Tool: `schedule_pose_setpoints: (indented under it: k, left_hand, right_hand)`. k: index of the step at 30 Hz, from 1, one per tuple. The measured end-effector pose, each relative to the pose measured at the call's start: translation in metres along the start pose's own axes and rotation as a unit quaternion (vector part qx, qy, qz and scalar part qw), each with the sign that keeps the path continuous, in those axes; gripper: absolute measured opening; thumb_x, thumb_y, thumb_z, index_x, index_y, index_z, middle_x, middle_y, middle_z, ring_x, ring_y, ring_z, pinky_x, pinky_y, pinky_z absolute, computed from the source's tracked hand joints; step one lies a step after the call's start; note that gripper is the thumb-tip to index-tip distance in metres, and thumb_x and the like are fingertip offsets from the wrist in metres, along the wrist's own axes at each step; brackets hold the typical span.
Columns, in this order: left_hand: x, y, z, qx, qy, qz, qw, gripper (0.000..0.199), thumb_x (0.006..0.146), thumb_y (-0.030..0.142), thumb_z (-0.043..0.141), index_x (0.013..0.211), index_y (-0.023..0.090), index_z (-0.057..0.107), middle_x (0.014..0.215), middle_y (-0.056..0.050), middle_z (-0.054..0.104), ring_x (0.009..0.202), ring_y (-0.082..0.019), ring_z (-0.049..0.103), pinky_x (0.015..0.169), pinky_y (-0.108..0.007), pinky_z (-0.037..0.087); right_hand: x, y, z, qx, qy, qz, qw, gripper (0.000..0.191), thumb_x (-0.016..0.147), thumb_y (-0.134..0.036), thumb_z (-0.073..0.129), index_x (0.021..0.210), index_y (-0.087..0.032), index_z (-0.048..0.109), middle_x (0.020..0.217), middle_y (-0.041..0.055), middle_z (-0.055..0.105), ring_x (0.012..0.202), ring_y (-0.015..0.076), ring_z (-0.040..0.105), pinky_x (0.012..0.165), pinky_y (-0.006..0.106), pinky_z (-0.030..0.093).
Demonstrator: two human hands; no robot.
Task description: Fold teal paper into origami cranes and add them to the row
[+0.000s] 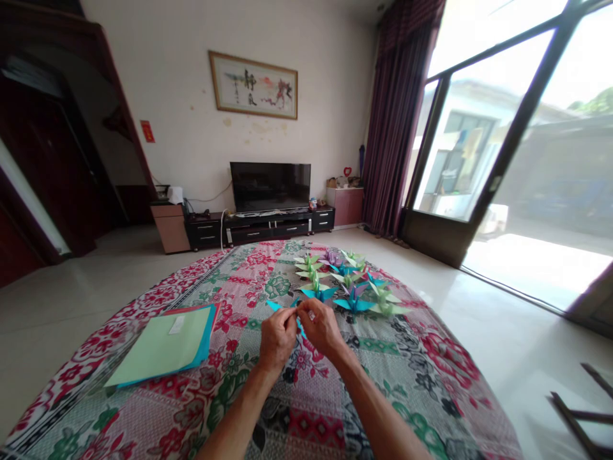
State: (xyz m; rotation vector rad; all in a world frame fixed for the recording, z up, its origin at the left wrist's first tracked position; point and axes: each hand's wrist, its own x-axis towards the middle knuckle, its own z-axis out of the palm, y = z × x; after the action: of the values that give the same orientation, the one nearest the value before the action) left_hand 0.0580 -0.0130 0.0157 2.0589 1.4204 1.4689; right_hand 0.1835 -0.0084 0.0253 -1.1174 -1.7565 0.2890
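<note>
Over the middle of the table, my left hand (278, 340) and my right hand (320, 327) meet with fingertips pinched together. Between them is a blue folded paper crane (274, 306); one pointed wing sticks out beyond my left fingers, and a bit of blue shows below the fingertips. Most of the crane is hidden by my hands. Just past my right hand stand several finished paper cranes in green, blue and purple, the closest being a blue crane (320, 293) and a blue and purple crane (354, 300).
A stack of coloured paper sheets (158, 348), light green on top with blue and red beneath, lies to the left on the patterned tablecloth (249, 409). Beyond the round table are a television (271, 186) on a low cabinet and, at right, a glass door (479, 140).
</note>
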Motion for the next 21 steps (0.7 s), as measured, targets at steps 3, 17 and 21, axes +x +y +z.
schedule_pose_setpoints:
  k: [3,17,21]
  left_hand:
    - [0.0,-0.001,0.001,0.003,0.008,0.006,1.0,0.026,0.08,0.017,0.044,0.087,0.015,0.069,0.08,-0.007,0.071,0.069,-0.015,0.065,0.066,-0.022,0.049]
    - [0.008,-0.014,-0.005,-0.165,-0.01,-0.224,0.96,0.035,0.077,0.034,0.051,0.101,0.013,0.067,0.055,-0.002,0.067,0.056,-0.017,0.064,0.056,-0.027,0.051]
    - [0.01,-0.01,-0.005,-0.246,-0.005,-0.27,0.931,0.035,0.075,0.028,0.054,0.104,0.011,0.065,0.056,-0.002,0.068,0.055,-0.015,0.064,0.054,-0.023,0.051]
  right_hand:
    - [-0.002,-0.001,0.003,-0.027,0.013,-0.001,1.0,0.016,0.082,-0.017,0.047,0.071,-0.016,0.058,0.071,0.0028,0.06,0.07,0.0136,0.055,0.066,0.022,0.039]
    - [0.005,0.005,-0.007,0.075,0.038,0.121,0.989,0.033,0.086,-0.033,0.04,0.105,-0.018,0.062,0.088,0.0044,0.068,0.073,0.0151,0.06,0.069,0.024,0.044]
    - [0.001,0.01,-0.004,0.034,-0.036,0.117,0.992,0.029,0.082,-0.035,0.044,0.09,-0.018,0.067,0.074,0.0021,0.066,0.063,0.014,0.057,0.06,0.023,0.04]
